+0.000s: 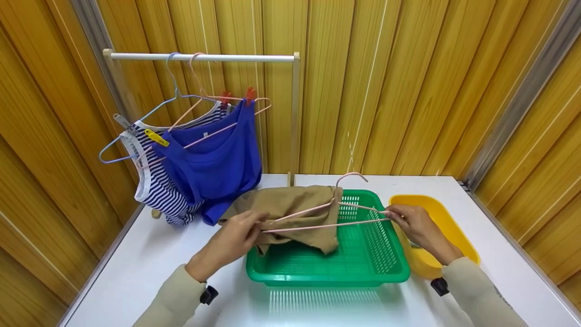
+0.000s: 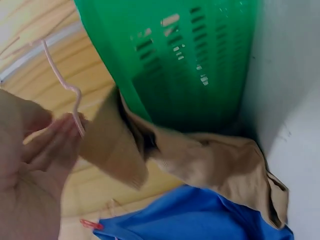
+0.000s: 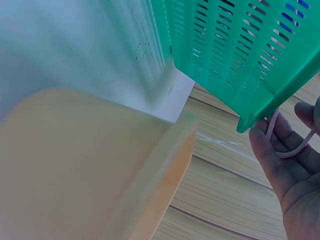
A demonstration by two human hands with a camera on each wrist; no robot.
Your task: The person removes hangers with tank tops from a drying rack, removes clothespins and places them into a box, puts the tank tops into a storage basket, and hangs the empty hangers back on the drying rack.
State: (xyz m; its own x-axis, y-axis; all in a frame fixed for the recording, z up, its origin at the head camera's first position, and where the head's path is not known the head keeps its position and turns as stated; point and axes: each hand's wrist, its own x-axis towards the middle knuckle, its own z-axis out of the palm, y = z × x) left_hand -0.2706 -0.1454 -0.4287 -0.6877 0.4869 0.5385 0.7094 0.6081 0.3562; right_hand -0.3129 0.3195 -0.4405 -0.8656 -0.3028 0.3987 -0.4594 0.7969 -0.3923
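Note:
A pink wire hanger (image 1: pixel 317 226) is held level over the green basket (image 1: pixel 363 279), its hook pointing up. My right hand (image 1: pixel 415 225) pinches the hanger's right end between thumb and fingers; the wire loop (image 3: pixel 295 151) shows within that hand in the right wrist view. At the other end, my left hand (image 1: pixel 236 234) grips the hanger with thumb and fingers. Behind the wire, a folded brown garment (image 1: pixel 295 200) drapes over the basket's left side. In the left wrist view the garment (image 2: pixel 200 155) hangs beside the fingers (image 2: pixel 55 145).
At the back left, a rack with a white bar (image 1: pixel 249 58) bears a blue top (image 1: pixel 218 154) and a striped top (image 1: pixel 159 181) on hangers, clipped with clothespins (image 1: pixel 156 137). A yellow bin (image 1: pixel 447 218) stands right of the basket. Wood-patterned walls enclose the white table (image 1: pixel 122 277).

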